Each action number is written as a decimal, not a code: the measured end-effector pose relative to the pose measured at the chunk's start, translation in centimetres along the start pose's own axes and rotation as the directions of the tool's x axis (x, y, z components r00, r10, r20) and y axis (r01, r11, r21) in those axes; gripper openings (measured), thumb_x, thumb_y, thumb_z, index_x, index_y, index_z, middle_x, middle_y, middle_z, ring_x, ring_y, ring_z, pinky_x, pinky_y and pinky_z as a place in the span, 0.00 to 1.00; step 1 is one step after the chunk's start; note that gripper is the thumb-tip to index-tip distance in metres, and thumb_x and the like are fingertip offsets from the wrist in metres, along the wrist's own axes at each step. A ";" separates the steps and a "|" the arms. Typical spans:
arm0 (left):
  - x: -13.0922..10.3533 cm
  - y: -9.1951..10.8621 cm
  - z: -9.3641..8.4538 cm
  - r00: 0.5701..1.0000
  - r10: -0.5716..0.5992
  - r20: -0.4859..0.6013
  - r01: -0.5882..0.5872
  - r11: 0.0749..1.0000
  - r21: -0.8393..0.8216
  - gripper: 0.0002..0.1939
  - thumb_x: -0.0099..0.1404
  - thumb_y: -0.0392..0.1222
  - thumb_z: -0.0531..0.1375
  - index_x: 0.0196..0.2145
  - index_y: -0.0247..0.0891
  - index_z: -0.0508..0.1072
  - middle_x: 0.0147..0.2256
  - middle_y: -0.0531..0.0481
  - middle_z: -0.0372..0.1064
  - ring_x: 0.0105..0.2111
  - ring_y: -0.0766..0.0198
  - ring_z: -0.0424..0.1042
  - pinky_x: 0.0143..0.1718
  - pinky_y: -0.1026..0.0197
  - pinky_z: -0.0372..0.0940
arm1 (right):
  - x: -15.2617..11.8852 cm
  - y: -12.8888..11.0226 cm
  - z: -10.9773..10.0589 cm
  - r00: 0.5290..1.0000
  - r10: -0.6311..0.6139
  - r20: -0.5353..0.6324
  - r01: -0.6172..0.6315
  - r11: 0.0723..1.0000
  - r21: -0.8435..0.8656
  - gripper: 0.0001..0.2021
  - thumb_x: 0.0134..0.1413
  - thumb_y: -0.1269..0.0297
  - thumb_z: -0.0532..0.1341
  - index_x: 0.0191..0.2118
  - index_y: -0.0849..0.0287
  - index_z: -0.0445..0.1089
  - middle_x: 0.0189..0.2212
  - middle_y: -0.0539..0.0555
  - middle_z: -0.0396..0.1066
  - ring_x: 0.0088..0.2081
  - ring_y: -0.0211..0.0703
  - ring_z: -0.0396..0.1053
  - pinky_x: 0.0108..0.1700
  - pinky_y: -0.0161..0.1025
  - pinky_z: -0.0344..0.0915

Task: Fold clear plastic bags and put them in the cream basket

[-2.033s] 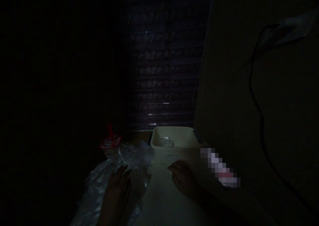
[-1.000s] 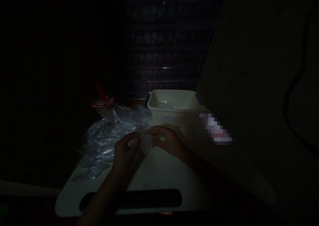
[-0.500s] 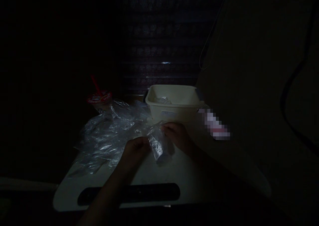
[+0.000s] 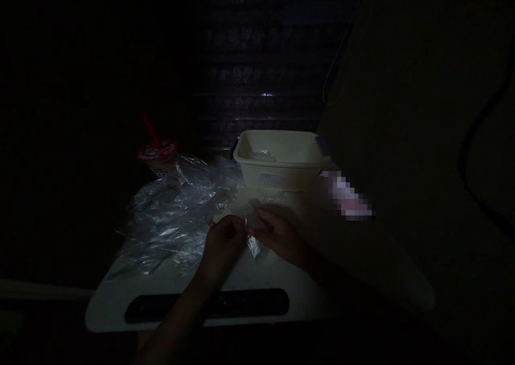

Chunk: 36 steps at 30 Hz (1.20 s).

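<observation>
Both hands meet over the middle of a small white table [image 4: 233, 279] in dim light. Between them is a clear plastic bag [image 4: 253, 246], its shiny lower part hanging below the fingers. My left hand [image 4: 226, 239] is closed, thumb and fingers pinching the bag's left edge. From the right, my right hand [image 4: 279, 236] grips the same bag, its fingers bent around the film. Whether anything lies inside the bag is too dark to tell. To the left spreads a loose heap of clear plastic bags [image 4: 169, 225], close to my left hand.
Behind the hands stands a cream plastic bin [image 4: 277, 174] with some clear film inside. A drink cup [image 4: 159, 156] with a red straw is at the back left. A blurred-out pinkish item [image 4: 349, 198] lies right of the bin. A dark slot [image 4: 241, 303] runs along the table's front.
My hands have come closer together, and the bag between them is bunched smaller. My right hand has moved down toward the left one. The view has tilted slightly.
</observation>
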State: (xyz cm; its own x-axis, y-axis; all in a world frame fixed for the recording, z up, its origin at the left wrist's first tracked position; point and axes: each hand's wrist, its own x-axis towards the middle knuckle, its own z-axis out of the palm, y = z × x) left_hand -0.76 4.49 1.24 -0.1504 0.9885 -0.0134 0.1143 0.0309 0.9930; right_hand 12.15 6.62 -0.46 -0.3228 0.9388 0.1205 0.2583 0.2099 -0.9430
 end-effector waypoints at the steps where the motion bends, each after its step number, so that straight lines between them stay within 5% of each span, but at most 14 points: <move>1: -0.1 0.1 0.1 1.000 -0.001 -0.003 0.001 1.000 0.006 0.03 0.45 0.37 0.56 0.21 0.35 0.65 0.21 0.56 0.63 0.23 0.70 0.63 0.25 0.68 0.58 | 0.1 0.3 0.0 1.000 0.012 -0.016 -0.012 1.000 0.015 0.19 0.43 0.63 0.56 0.44 0.63 0.60 0.39 0.57 0.66 0.39 0.41 0.65 0.39 0.38 0.62; 7: -0.4 -0.1 0.1 0.999 -0.031 -0.014 0.031 0.999 0.038 0.05 0.47 0.39 0.57 0.23 0.35 0.66 0.22 0.54 0.65 0.23 0.69 0.64 0.25 0.68 0.58 | 0.3 0.4 -0.6 0.981 0.017 -0.191 -0.027 0.998 -0.048 0.08 0.38 0.71 0.55 0.30 0.61 0.64 0.27 0.52 0.67 0.30 0.37 0.66 0.31 0.33 0.61; 13: -0.3 -0.4 -0.4 0.996 -0.090 -0.006 0.090 0.996 0.024 0.08 0.46 0.42 0.57 0.23 0.34 0.69 0.21 0.53 0.65 0.22 0.69 0.63 0.22 0.67 0.58 | 0.3 -0.1 -2.1 0.986 0.093 -0.139 -0.112 0.985 -0.133 0.04 0.36 0.72 0.54 0.21 0.62 0.65 0.18 0.48 0.64 0.23 0.35 0.63 0.27 0.32 0.59; 19: -0.3 -0.6 -1.1 0.989 -0.144 -0.033 0.143 0.989 -0.032 0.08 0.46 0.42 0.58 0.20 0.34 0.66 0.16 0.57 0.60 0.16 0.73 0.59 0.17 0.70 0.53 | 0.2 0.7 -3.7 0.952 0.301 -0.050 -0.289 0.943 0.164 0.03 0.35 0.71 0.54 0.19 0.61 0.63 0.15 0.47 0.64 0.19 0.34 0.63 0.24 0.32 0.60; 24: -0.3 -0.5 -1.2 0.985 -0.169 -0.038 0.166 0.983 -0.077 0.08 0.46 0.42 0.58 0.20 0.34 0.66 0.17 0.57 0.61 0.16 0.73 0.59 0.18 0.70 0.54 | 0.0 0.8 -3.7 0.850 0.519 0.084 -0.494 0.733 0.468 0.04 0.37 0.67 0.53 0.20 0.61 0.61 0.17 0.49 0.64 0.22 0.36 0.66 0.28 0.37 0.63; 29: -0.5 0.0 -0.8 0.985 -0.170 -0.008 0.168 0.981 -0.101 0.07 0.45 0.41 0.58 0.19 0.33 0.67 0.17 0.55 0.62 0.18 0.72 0.60 0.20 0.69 0.55 | -0.9 0.3 -3.2 0.945 0.326 0.021 -0.319 0.906 0.278 0.08 0.35 0.61 0.59 0.23 0.60 0.62 0.19 0.47 0.63 0.24 0.36 0.63 0.26 0.34 0.60; 33: -0.6 0.5 -1.1 0.984 -0.175 -0.009 0.173 0.978 -0.119 0.07 0.44 0.40 0.59 0.19 0.34 0.67 0.16 0.56 0.62 0.17 0.73 0.59 0.19 0.70 0.54 | -1.1 0.0 -3.8 0.975 0.221 0.014 -0.220 0.975 -0.025 0.10 0.39 0.65 0.56 0.14 0.61 0.60 0.13 0.47 0.59 0.20 0.33 0.60 0.24 0.31 0.56; 36: -0.4 0.5 -1.6 0.984 -0.174 -0.025 0.169 0.975 -0.146 0.09 0.45 0.42 0.60 0.19 0.34 0.65 0.15 0.58 0.58 0.15 0.74 0.57 0.18 0.70 0.53 | -1.1 -0.2 -4.4 0.977 0.206 0.046 -0.205 0.978 -0.030 0.12 0.43 0.65 0.52 0.14 0.61 0.60 0.13 0.47 0.60 0.19 0.32 0.60 0.24 0.30 0.57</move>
State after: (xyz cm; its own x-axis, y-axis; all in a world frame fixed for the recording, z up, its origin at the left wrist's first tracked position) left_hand -2.20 3.84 1.90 -0.1926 0.9640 -0.1832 -0.0568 0.1755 0.9828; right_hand 16.47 6.79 0.99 -0.3040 0.9483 -0.0911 0.3466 0.0210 -0.9378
